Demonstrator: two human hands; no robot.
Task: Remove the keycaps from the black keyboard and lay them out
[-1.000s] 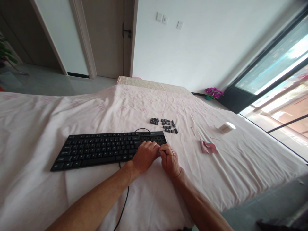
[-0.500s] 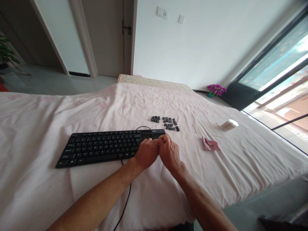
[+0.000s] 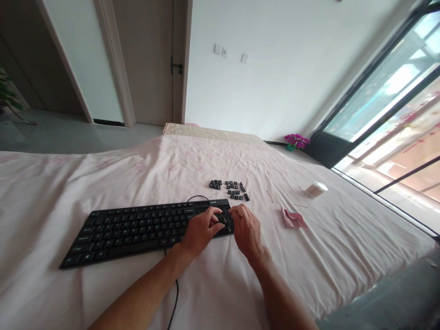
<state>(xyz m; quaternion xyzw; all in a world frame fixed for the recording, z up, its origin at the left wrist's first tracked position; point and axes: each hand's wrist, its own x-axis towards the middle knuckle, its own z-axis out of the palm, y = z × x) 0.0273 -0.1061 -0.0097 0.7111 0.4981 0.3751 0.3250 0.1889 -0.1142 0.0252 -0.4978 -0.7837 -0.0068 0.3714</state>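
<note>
A black keyboard (image 3: pixel 137 229) lies on the pale pink bedsheet, its number pad at the right end stripped of keycaps. My left hand (image 3: pixel 200 229) rests over that end, thumb and index finger apart, with nothing seen between them. At the keyboard's right edge, my right hand (image 3: pixel 246 228) has its fingers drawn together in a pinch; whatever they may hold is too small to make out. Just beyond the keyboard lie several loose black keycaps (image 3: pixel 233 187) in small groups.
To the right are a crumpled pink cloth (image 3: pixel 293 219), thin white sticks (image 3: pixel 271 196) and a white cylindrical container (image 3: pixel 315 189) on its side. A black cable (image 3: pixel 176 293) runs from under the keyboard towards me. A pot of purple flowers (image 3: pixel 296 141) stands past the bed.
My hands, pressed together before, have moved apart. The left thumb and index finger have spread, showing the bare number pad between the hands. The whole view has tilted slightly upward.
</note>
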